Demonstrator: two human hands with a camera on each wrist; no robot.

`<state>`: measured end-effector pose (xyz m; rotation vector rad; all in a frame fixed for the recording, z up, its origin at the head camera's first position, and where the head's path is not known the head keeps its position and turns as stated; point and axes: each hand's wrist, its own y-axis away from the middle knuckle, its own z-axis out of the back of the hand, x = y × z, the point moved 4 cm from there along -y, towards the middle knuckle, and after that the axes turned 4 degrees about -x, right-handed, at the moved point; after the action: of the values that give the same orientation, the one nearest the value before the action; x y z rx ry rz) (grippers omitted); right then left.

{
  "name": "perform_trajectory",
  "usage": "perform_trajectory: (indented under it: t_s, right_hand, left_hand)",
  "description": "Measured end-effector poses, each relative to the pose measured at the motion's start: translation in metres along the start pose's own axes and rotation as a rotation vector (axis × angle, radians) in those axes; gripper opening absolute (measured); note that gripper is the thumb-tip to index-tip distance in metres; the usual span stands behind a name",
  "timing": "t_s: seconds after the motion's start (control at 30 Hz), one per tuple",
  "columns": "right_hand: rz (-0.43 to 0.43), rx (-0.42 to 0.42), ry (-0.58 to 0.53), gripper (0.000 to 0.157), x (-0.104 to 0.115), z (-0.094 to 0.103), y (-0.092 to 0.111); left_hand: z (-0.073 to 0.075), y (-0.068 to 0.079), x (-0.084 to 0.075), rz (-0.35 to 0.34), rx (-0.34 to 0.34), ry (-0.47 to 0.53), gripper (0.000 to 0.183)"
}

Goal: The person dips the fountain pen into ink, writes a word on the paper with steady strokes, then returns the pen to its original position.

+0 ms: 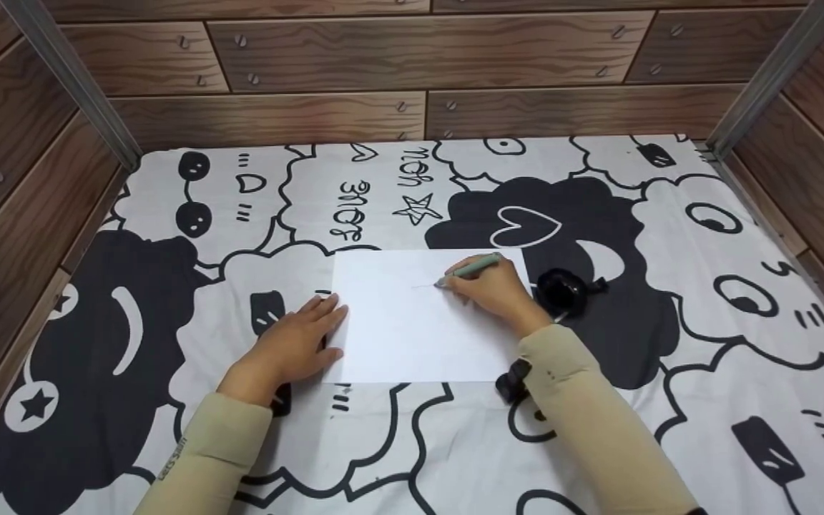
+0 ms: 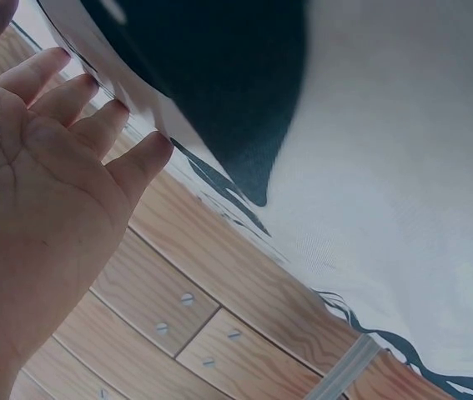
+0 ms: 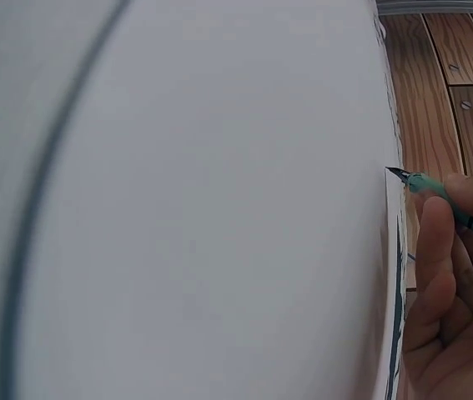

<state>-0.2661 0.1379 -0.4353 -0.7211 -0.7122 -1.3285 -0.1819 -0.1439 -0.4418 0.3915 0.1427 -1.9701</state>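
A white sheet of paper lies flat on the patterned cloth. My right hand pinches a green fountain pen between thumb and fingers over the sheet's upper right part. In the right wrist view the dark metal nib points away from the fingers, at the paper's surface. A faint short line runs left from the nib. My left hand rests at the sheet's left edge, fingers extended and fingertips on its border. The left wrist view shows its palm, with fingers spread slightly.
A glossy black round item sits just beyond my right wrist, and a smaller black item shows beside the right cuff. Black-and-white cartoon cloth covers the surface. Wood-patterned walls and grey corner posts enclose it.
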Motion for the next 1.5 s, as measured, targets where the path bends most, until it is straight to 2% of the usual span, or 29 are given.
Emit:
perform_trajectory:
  t_s: [1.0,1.5]
  right_hand:
    - [0.005,-0.034,0.036,0.013,-0.015,0.024,0.006]
    - [-0.054,-0.064,0.05,0.015,-0.02,0.033,0.011]
  left_hand:
    - [0.002,0.001,-0.002,0.007,-0.014,0.022,0.061]
    - [0.001,0.001,-0.001,0.004,-0.003,0.01,0.061]
